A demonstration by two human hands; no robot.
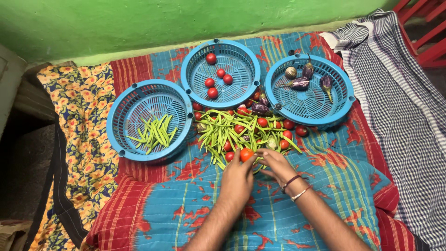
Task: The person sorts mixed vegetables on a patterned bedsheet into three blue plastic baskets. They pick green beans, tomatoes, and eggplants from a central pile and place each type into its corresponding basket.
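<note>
My left hand (pixel 238 179) holds a red tomato (pixel 246 154) at its fingertips, at the near edge of a mixed pile of green beans (pixel 218 132), tomatoes and small aubergines on the cloth. My right hand (pixel 278 165) rests beside it, fingers touching the beans at the pile's near edge; what it grips is hidden. Three round blue baskets lie beyond the pile: the left basket (pixel 134 100) holds green beans, the middle basket (pixel 241 58) holds several tomatoes, the right basket (pixel 341 104) holds several small purple aubergines.
Everything lies on a blue and red patterned cloth (pixel 195 218) on the floor. A floral cloth (pixel 81 121) is at left, a checked cloth (pixel 399 102) at right. A green wall (pixel 186 23) runs behind the baskets; red furniture legs (pixel 425 28) stand at the top right.
</note>
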